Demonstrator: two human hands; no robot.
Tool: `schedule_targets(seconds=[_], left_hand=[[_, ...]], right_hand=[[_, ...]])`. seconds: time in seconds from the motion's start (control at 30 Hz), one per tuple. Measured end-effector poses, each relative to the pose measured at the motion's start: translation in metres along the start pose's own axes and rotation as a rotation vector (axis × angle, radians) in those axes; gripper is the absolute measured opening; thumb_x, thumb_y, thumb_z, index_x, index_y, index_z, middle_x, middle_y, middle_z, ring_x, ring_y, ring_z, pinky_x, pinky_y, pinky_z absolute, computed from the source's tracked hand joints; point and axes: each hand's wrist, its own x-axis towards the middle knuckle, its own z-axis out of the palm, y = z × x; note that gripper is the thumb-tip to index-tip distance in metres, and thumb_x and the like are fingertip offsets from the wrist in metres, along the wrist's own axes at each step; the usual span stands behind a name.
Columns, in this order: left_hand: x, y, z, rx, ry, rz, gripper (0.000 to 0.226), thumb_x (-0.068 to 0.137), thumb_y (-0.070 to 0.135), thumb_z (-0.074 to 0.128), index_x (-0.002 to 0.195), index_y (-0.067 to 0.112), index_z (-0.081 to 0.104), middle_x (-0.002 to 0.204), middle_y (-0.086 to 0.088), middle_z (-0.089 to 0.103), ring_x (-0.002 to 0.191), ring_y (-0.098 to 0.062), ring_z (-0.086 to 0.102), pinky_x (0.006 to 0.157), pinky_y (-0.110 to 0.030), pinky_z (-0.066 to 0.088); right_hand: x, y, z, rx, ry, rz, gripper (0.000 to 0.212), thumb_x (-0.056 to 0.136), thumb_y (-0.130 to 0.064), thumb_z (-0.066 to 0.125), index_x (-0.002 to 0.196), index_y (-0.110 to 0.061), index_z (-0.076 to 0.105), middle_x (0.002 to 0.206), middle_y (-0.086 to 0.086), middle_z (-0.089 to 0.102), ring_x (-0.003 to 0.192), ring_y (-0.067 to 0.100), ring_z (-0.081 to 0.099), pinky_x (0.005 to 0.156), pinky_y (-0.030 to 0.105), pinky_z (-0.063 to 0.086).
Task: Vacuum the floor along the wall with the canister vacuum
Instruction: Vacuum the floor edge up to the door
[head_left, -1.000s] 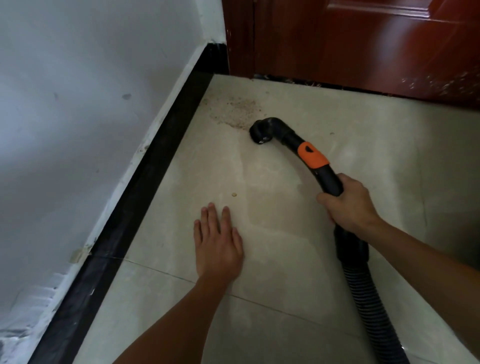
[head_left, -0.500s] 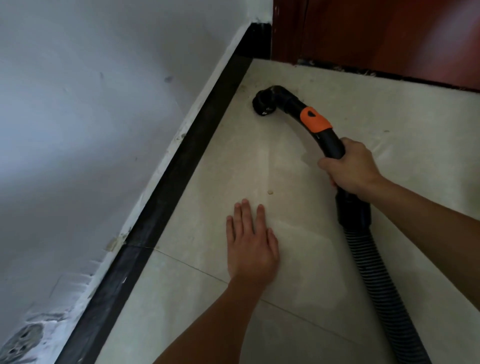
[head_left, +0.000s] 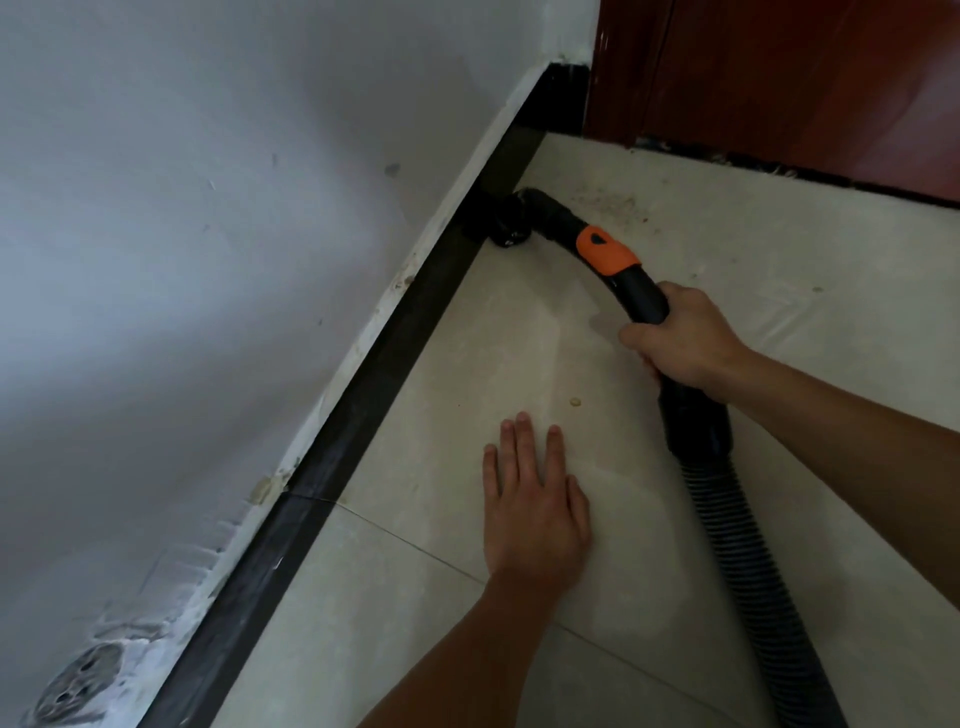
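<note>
While gripped by the right hand (head_left: 685, 338), unlabelled nozzle (head_left: 511, 221) against baseboard (head_left: 374, 374); left hand (head_left: 532, 499) flat, empty.

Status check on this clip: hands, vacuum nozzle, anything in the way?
Right hand gripping hose handle. Left hand flat on floor. Nozzle at baseboard. Path clear.

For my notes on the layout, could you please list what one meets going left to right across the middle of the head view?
White wall → black baseboard → left hand → right hand gripping the vacuum hose handle.
</note>
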Motion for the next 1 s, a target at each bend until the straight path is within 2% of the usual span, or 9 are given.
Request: schedule_targets(seconds=[0.13, 0.23, 0.3, 0.37, 0.47, 0.57, 0.73, 0.9, 1.0], left_hand=[[0.001, 0.000, 0.001, -0.002, 0.039, -0.001, 0.057, 0.099, 0.038, 0.023, 0.151, 0.015, 0.028, 0.158, -0.018, 0.017, 0.148, -0.031, 0.009, 0.118, -0.052, 0.013], [0.000, -0.002, 0.001, -0.011, 0.039, 0.009, 0.057, 0.099, 0.038, 0.022, 0.151, 0.016, 0.027, 0.159, -0.017, 0.015, 0.149, -0.029, 0.006, 0.120, -0.049, 0.007], [0.001, -0.003, 0.000, -0.021, 0.030, 0.021, 0.057, 0.100, 0.039, 0.020, 0.152, 0.017, 0.024, 0.161, -0.015, 0.009, 0.149, -0.027, 0.001, 0.120, -0.044, -0.002], [-0.002, -0.009, -0.003, -0.023, 0.025, 0.058, 0.055, 0.101, 0.038, 0.025, 0.151, 0.016, 0.027, 0.160, -0.015, 0.012, 0.149, -0.027, 0.004, 0.120, -0.042, -0.005], [-0.026, -0.031, -0.012, -0.042, 0.024, 0.090, 0.050, 0.100, 0.035, 0.036, 0.146, 0.014, 0.040, 0.157, -0.016, 0.025, 0.146, -0.029, 0.020, 0.118, -0.043, 0.002], [-0.070, -0.065, -0.019, -0.024, 0.111, -0.023, 0.044, 0.096, 0.032, 0.043, 0.132, 0.010, 0.057, 0.145, -0.020, 0.044, 0.134, -0.035, 0.043, 0.111, -0.046, 0.024], [-0.104, -0.094, -0.025, -0.017, 0.149, -0.161, 0.042, 0.095, 0.030, 0.043, 0.125, 0.006, 0.061, 0.140, -0.023, 0.048, 0.129, -0.039, 0.046, 0.108, -0.049, 0.034], [-0.086, -0.086, -0.032, -0.041, 0.129, -0.129, 0.043, 0.096, 0.027, 0.044, 0.130, 0.005, 0.056, 0.144, -0.024, 0.043, 0.135, -0.040, 0.039, 0.111, -0.050, 0.030], [-0.058, -0.071, -0.032, -0.056, 0.151, -0.054, 0.038, 0.094, 0.019, 0.056, 0.127, 0.001, 0.058, 0.141, -0.027, 0.046, 0.132, -0.042, 0.042, 0.110, -0.051, 0.031]], right_hand=[[-0.044, 0.021, -0.013, -0.088, -0.177, -0.064, 0.018, 0.076, -0.005, 0.072, 0.086, -0.012, 0.060, 0.064, 0.007, 0.061, 0.046, 0.014, 0.055, 0.050, 0.029, 0.047], [-0.072, 0.037, -0.020, -0.051, -0.290, -0.035, 0.017, 0.077, 0.004, 0.069, 0.086, -0.008, 0.062, 0.057, 0.006, 0.058, 0.043, 0.016, 0.054, 0.046, 0.029, 0.046], [-0.078, 0.042, -0.028, -0.037, -0.209, 0.003, 0.016, 0.078, 0.004, 0.069, 0.082, -0.008, 0.060, 0.056, 0.008, 0.057, 0.040, 0.015, 0.053, 0.042, 0.025, 0.044], [-0.079, 0.044, -0.036, -0.078, -0.091, 0.009, 0.016, 0.077, -0.001, 0.071, 0.082, -0.011, 0.060, 0.061, 0.011, 0.060, 0.045, 0.020, 0.056, 0.049, 0.028, 0.046], [-0.096, 0.041, -0.039, -0.187, -0.087, -0.045, 0.021, 0.075, -0.007, 0.074, 0.078, -0.019, 0.058, 0.065, 0.007, 0.061, 0.053, 0.021, 0.058, 0.053, 0.028, 0.045], [-0.135, 0.039, -0.027, -0.252, -0.216, -0.118, 0.030, 0.072, -0.007, 0.074, 0.070, -0.025, 0.051, 0.062, -0.001, 0.056, 0.056, 0.018, 0.056, 0.052, 0.029, 0.039], [-0.172, 0.038, 0.000, -0.320, -0.339, -0.192, 0.025, 0.074, -0.015, 0.072, 0.075, -0.027, 0.050, 0.063, -0.002, 0.058, 0.059, 0.017, 0.060, 0.053, 0.029, 0.041], [-0.170, 0.060, -0.022, -0.266, -0.037, -0.035, 0.024, 0.077, -0.014, 0.073, 0.080, -0.026, 0.053, 0.069, 0.006, 0.062, 0.063, 0.024, 0.061, 0.055, 0.034, 0.045], [-0.162, 0.086, -0.061, -0.221, 0.199, 0.079, 0.020, 0.078, -0.013, 0.074, 0.083, -0.020, 0.057, 0.066, 0.002, 0.060, 0.059, 0.016, 0.057, 0.049, 0.026, 0.039]])
